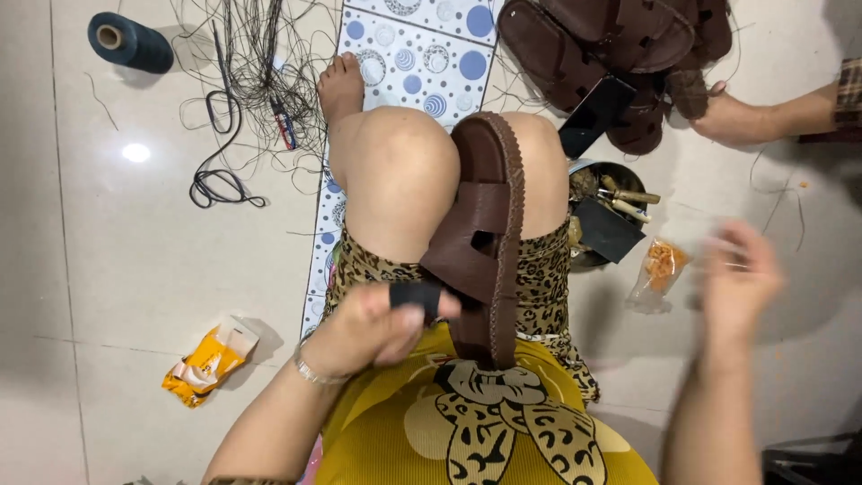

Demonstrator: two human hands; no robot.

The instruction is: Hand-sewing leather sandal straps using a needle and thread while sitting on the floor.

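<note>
A brown sandal (pixel 489 229) stands on edge between my knees, sole to the right, straps to the left. My left hand (pixel 382 323) pinches a small black piece (pixel 415 295) against the sandal's strap near its heel end. My right hand (pixel 738 278) is raised out to the right, blurred, fingers apart; whether it holds a thread or needle I cannot make out. I sit on the floor in a yellow shirt and leopard-print shorts.
A pile of brown sandals (pixel 620 54) lies at the top right, where another person's hand (pixel 718 112) rests. A round bowl of tools (pixel 611 216) sits right of my knee. A dark thread spool (pixel 130 40), tangled threads (pixel 251 81), orange packets (pixel 206 364) and a dotted mat (pixel 422 45) lie around.
</note>
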